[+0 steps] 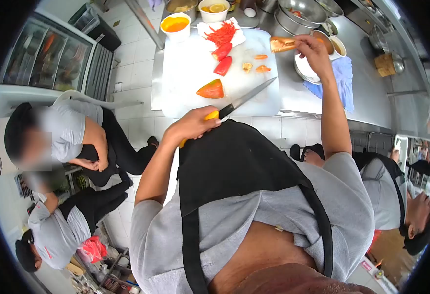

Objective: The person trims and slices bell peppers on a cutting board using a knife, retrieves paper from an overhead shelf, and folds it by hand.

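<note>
My left hand (195, 125) is closed around the yellow and black handle of a knife (249, 97), whose blade points up and right over the front of the white cutting board (175, 73). My right hand (313, 55) grips an orange piece with a pale inside, apparently bell pepper (282, 45), near the board's right edge. A large red-orange bell pepper piece (210, 89) lies left of the blade. Farther back are smaller red pepper pieces (222, 66) and thin red strips (221, 33) on white paper. Small orange scraps (262, 68) lie at the right.
Behind the board stand a tub of orange contents (175, 24) and a tub with citrus slices (214, 10). Metal bowls (303, 12), a white container (307, 68) and a blue cloth (341, 81) are at the right. Two people (78, 127) are at left, another (383, 186) at right.
</note>
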{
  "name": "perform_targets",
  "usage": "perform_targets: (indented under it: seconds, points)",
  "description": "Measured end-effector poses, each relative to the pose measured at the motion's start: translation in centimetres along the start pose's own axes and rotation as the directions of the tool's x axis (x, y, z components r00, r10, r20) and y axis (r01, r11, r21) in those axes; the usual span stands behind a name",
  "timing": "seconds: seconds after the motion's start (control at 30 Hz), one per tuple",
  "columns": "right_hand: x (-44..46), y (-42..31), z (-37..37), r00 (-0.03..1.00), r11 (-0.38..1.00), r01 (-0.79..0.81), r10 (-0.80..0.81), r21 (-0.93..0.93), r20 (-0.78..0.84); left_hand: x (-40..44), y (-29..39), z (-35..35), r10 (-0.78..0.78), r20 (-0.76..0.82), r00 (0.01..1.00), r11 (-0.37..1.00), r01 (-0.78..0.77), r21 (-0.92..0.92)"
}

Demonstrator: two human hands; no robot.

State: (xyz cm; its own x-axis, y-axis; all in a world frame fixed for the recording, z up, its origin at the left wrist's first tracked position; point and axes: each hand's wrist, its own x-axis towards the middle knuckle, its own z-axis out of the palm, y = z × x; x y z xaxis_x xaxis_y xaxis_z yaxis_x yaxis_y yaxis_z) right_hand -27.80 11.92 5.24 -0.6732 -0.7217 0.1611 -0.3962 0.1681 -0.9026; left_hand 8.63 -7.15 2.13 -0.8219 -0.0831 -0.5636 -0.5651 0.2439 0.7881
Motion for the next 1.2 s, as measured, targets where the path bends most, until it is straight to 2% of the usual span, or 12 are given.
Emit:
perform_targets:
  seconds: [0.03,0.1,0.13,0.23,0.27,0.37,0.4,0.5,0.6,0.7,0.8,1.2]
  points:
    - [-0.7,0.3,0.2,1.0,0.999,-0.024,0.024,-0.043,-0.001,1.7,0.1,0.2,-0.029,0.056,0.998,0.999,0.027,0.042]
    - [-1.7,1.3,1.0,0.999,0.975,-0.028,0.033,-0.222,0.019,4.1,0.5,0.0,-0.025,0.011,1.0,1.0,0.024,0.017]
    - [-2.1,1.5,1.8,1.0,0.961,0.025,-0.025,-0.274,0.003,4.6,0.5,0.1,-0.028,-0.013,1.0,1.0,0.028,0.003]
    - [-2.3,2.7,3.7,0.985,0.899,0.164,-0.168,-0.406,0.025,4.5,0.0,0.0,0.072,-0.246,0.967,0.982,-0.026,0.187]
    - [-2.1,3.1,4.1,0.977,0.871,0.208,-0.21,-0.445,0.045,4.0,-0.5,0.0,0.145,-0.303,0.942,0.978,-0.09,0.187]
    - [-1.7,3.7,5.3,0.967,0.827,0.253,-0.228,-0.501,0.112,0.3,1.0,-1.0,0.119,-0.336,0.934,0.967,-0.033,0.252]
    - [-1.5,3.5,5.7,0.971,0.818,0.238,-0.2,-0.524,0.13,-0.8,1.0,-1.3,0.215,-0.355,0.91,0.936,-0.088,0.341]
    - [-1.3,3.6,6.2,0.973,0.807,0.23,-0.182,-0.544,0.141,-3.6,3.2,-1.9,0.107,-0.314,0.943,0.936,0.01,0.351]
    - [-1.7,3.2,6.8,0.983,0.813,0.18,-0.16,-0.553,0.085,-4.0,1.8,-0.8,0.337,-0.331,0.881,0.904,-0.205,0.374]
    - [-2.1,2.8,7.0,0.992,0.815,0.127,-0.106,-0.566,0.07,-4.6,3.3,-0.1,0.193,-0.239,0.952,0.948,-0.118,0.294]
    - [-2.2,2.5,7.1,0.995,0.815,0.096,-0.073,-0.572,0.063,-4.3,3.1,0.4,0.25,-0.238,0.938,0.931,-0.166,0.324]
    - [-2.2,3.4,8.2,0.984,0.771,0.139,-0.177,-0.622,0.0,-3.2,3.1,0.7,0.282,-0.213,0.935,0.918,-0.199,0.345]
